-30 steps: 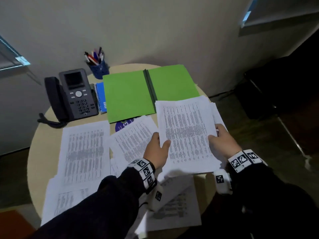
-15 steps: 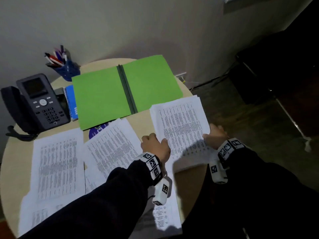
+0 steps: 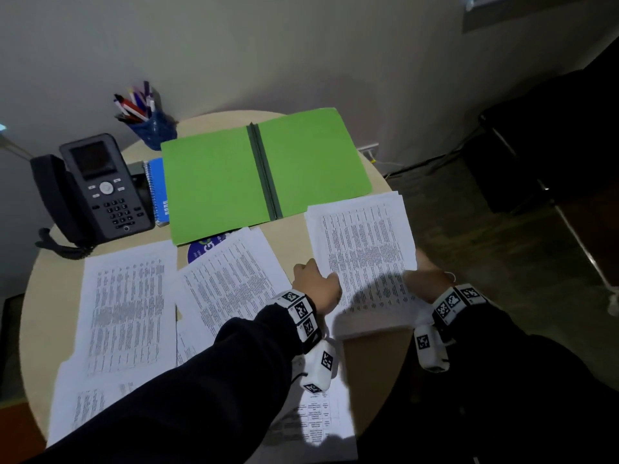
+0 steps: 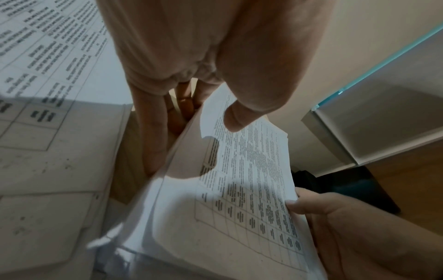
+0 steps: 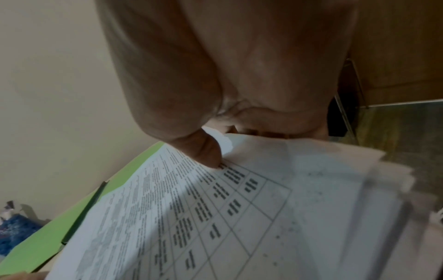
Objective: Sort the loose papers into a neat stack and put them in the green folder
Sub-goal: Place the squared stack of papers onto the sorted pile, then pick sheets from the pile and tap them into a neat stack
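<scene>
The green folder (image 3: pixel 261 172) lies open at the back of the round table (image 3: pixel 57 272). Just in front of its right half I hold a stack of printed papers (image 3: pixel 361 252) with both hands. My left hand (image 3: pixel 316 286) pinches the stack's left edge, thumb (image 4: pixel 237 117) on top and fingers underneath. My right hand (image 3: pixel 423 279) pinches the right edge the same way, thumb (image 5: pixel 206 151) pressed on the print. More loose sheets (image 3: pixel 127 303) lie spread over the table's left and front, one (image 3: pixel 234 279) beside my left hand.
A black desk phone (image 3: pixel 90 192) stands at the back left, with a blue spiral notebook (image 3: pixel 157 189) beside it and a blue pen cup (image 3: pixel 150 125) behind. A blue round sticker (image 3: pixel 201 251) shows under the folder's front edge. Dark furniture stands right of the table.
Both hands have lowered the stack from a raised, tilted hold toward the table's right side, in front of the folder. The camera view has shifted.
</scene>
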